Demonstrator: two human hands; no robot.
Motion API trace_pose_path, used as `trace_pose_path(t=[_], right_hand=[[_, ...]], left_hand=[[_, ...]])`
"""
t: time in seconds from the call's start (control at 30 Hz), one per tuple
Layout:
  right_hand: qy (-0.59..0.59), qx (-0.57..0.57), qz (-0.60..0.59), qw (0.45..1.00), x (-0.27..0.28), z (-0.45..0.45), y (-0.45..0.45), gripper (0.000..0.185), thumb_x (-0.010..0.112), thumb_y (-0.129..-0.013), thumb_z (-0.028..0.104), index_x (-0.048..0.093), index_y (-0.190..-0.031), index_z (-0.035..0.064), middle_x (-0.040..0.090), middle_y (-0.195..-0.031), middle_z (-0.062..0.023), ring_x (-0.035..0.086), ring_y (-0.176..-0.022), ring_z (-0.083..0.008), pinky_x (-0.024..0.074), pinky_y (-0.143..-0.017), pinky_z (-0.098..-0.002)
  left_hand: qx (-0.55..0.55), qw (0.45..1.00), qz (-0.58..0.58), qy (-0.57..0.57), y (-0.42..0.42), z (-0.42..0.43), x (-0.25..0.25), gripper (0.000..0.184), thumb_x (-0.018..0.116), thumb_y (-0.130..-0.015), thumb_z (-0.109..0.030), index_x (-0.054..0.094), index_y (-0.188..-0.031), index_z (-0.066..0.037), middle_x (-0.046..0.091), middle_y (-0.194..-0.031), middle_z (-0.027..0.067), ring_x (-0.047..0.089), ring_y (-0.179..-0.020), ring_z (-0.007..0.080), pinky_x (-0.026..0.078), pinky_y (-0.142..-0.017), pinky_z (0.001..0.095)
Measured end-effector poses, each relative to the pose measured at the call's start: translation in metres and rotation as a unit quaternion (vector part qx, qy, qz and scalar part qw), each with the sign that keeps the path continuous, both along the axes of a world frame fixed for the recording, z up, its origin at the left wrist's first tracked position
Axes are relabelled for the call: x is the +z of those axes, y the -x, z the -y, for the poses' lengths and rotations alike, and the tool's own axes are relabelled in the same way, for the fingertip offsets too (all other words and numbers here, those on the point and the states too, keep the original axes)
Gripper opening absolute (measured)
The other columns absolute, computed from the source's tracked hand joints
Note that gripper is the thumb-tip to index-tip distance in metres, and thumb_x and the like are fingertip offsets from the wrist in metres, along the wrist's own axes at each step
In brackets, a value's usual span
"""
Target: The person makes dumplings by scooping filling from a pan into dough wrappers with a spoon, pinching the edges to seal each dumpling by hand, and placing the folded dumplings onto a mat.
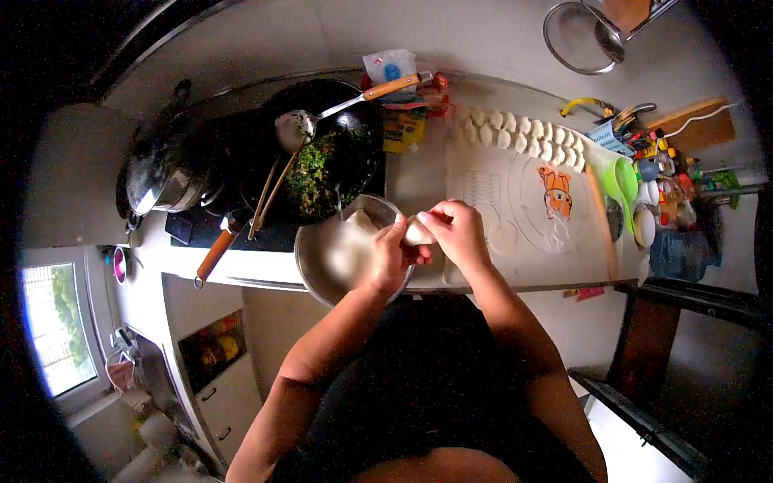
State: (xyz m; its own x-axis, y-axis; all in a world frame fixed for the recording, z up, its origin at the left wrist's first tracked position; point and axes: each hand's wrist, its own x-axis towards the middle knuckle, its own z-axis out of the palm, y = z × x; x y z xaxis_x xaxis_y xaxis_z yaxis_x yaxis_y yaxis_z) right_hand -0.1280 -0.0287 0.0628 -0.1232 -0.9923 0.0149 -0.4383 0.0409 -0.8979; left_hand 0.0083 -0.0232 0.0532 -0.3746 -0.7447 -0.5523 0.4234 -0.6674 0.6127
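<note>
Between my two hands is a small white dumpling (417, 233). My left hand (392, 256) cups it from the left, and the fingers of my right hand (456, 229) pinch its right edge. Under and left of my left hand stands a metal bowl (309, 272) with white flour or dough in it. Behind the bowl, a black wok (366, 133) holds chopped green filling (312, 179), with a ladle (346, 106) and chopsticks (278, 191) resting across it. Rows of shaped dumplings (527, 137) lie at the back of the pale mat (475, 173).
On the mat's right side lies a rolling pin (601, 221), beside green spoons (622, 183) and bottles (662, 153). A lidded pot (165, 189) stands at the far left. A wooden handle (216, 259) sticks out over the counter's front edge. A strainer (581, 39) hangs above.
</note>
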Motion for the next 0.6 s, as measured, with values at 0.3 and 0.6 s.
trace_pose_path(t=[0.3, 0.6], right_hand=[[-0.255, -0.035, 0.220, 0.941, 0.002, -0.003, 0.003, 0.018, 0.064, -0.079, 0.017, 0.060, -0.074, 0.0005, 0.057, -0.059, -0.0033, 0.049, -0.042, -0.0083, 0.0374, -0.035, -0.0219], [-0.320, -0.040, 0.392, 0.862, -0.004, -0.016, -0.014, 0.051, 0.047, -0.081, 0.059, 0.055, -0.084, 0.0090, 0.052, -0.064, -0.0029, 0.053, -0.049, -0.0117, 0.0372, -0.039, -0.0230]], left_hand=[[-0.023, 0.999, 0.026, 0.000, 0.004, -0.003, -0.012, 0.046, 0.032, -0.094, -0.039, 0.055, -0.091, 0.000, 0.058, -0.071, 0.0091, 0.052, -0.051, 0.0165, 0.050, -0.053, 0.0320], [0.019, 0.971, -0.154, -0.180, 0.000, 0.000, -0.012, 0.034, 0.033, -0.093, -0.036, 0.050, -0.094, -0.007, 0.052, -0.065, 0.0062, 0.049, -0.051, 0.0186, 0.048, -0.059, 0.0383]])
